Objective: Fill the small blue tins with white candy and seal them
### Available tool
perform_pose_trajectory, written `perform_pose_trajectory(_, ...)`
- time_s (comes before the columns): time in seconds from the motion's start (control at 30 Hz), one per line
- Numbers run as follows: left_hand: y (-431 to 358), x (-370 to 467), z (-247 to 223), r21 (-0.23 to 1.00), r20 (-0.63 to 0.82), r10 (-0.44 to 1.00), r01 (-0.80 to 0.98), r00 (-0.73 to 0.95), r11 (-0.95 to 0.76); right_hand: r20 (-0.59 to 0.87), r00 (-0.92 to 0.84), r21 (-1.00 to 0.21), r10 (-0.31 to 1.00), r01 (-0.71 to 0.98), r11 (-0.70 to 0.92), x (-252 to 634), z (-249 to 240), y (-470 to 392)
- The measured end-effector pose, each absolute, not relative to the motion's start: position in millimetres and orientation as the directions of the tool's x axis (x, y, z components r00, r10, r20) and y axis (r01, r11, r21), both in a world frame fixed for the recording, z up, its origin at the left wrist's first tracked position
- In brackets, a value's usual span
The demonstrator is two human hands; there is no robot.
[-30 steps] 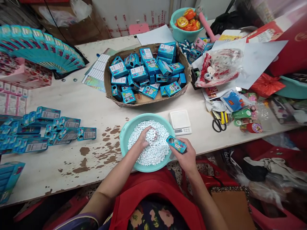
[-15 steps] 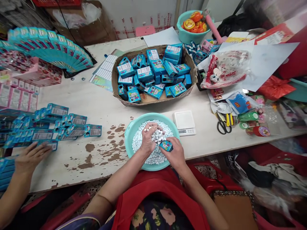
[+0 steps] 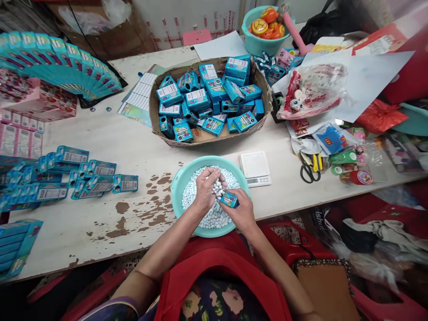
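My left hand [image 3: 205, 189] is curled around a handful of small white candies [image 3: 218, 189], above a turquoise basin [image 3: 176, 196]. Loose white candies [image 3: 214, 219] fill much of that basin. Against the handful, my right hand [image 3: 242, 209] grips a small blue candy box [image 3: 229, 199], its printed face turned up. Whether the box's end flap is open cannot be made out. Beyond the basin, a cut-down cardboard box [image 3: 210, 139] holds many similar blue candy boxes [image 3: 197, 99].
A white digital scale [image 3: 255, 167] lies right of the basin. Black-handled scissors [image 3: 308, 171] and a yellow cutter [image 3: 317, 166] are farther right. Groups of blue boxes [image 3: 125, 183] stand at left, near a blue tray [image 3: 20, 249]. Orange toys [image 3: 267, 24] sit in another bowl at the back.
The co-worker's hand at the left has gone out of view. Fewer candies show in my left hand, which has closed more around them beside the box. The view has shifted slightly.
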State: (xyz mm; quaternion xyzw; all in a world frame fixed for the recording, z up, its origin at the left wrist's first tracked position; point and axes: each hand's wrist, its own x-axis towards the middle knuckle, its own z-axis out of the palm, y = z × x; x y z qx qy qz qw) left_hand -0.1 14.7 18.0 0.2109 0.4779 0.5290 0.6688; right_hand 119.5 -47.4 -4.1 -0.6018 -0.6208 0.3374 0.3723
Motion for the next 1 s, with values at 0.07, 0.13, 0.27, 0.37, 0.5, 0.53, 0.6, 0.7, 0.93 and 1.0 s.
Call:
perform_pose_trajectory(0.07,14.5,-0.3,18.6,0.785,-0.412,0.911,-0.517,-0.027,0.340,0.050,0.007,-0.877,0.999,0.478,0.040,119.6,-3.7,-46.7)
perform_pose_trajectory(0.13,14.1,-0.7,19.9,0.787,-0.411,0.911,-0.517,-0.034,0.335,0.050,0.013,-0.886,0.999,0.462,0.039,119.4,-3.8,-46.4)
perform_pose_trajectory(0.27,13.3,-1.7,23.2,0.798,-0.406,0.913,-0.500,-0.036,0.335,0.042,0.025,-0.898,0.999,0.439,0.027,117.4,-4.9,-46.4)
perform_pose_trajectory(0.37,12.7,-3.1,24.6,0.806,-0.393,0.918,-0.503,-0.057,0.313,0.033,0.031,-0.908,0.999,0.419,0.017,115.5,-4.6,-46.6)
perform_pose_trajectory(0.5,11.9,-5.4,23.8,0.819,-0.366,0.928,-0.498,-0.069,0.286,0.028,0.030,-0.918,0.999,0.397,0.014,113.4,-4.1,-46.9)
perform_pose_trajectory(0.53,11.6,-6.0,23.4,0.819,-0.365,0.928,-0.498,-0.073,0.283,0.026,0.030,-0.919,0.999,0.394,0.012,112.9,-4.2,-46.9)
perform_pose_trajectory(0.6,11.2,-6.9,23.0,0.824,-0.362,0.929,-0.493,-0.075,0.281,0.021,0.030,-0.921,0.999,0.390,0.008,111.8,-4.6,-46.6)
perform_pose_trajectory(0.7,10.7,-8.0,24.0,0.837,-0.340,0.937,-0.478,-0.077,0.264,0.012,0.022,-0.922,1.000,0.387,0.002,110.3,-3.6,-45.5)
perform_pose_trajectory(0.93,10.5,-8.2,26.7,0.866,-0.322,0.937,-0.440,-0.132,0.236,0.022,0.023,-0.924,1.000,0.382,0.012,108.6,-0.7,-43.4)
perform_pose_trajectory(1.0,10.4,-8.1,26.8,0.873,-0.312,0.940,-0.433,-0.139,0.226,0.026,0.023,-0.923,0.999,0.385,0.016,108.1,-1.2,-43.5)
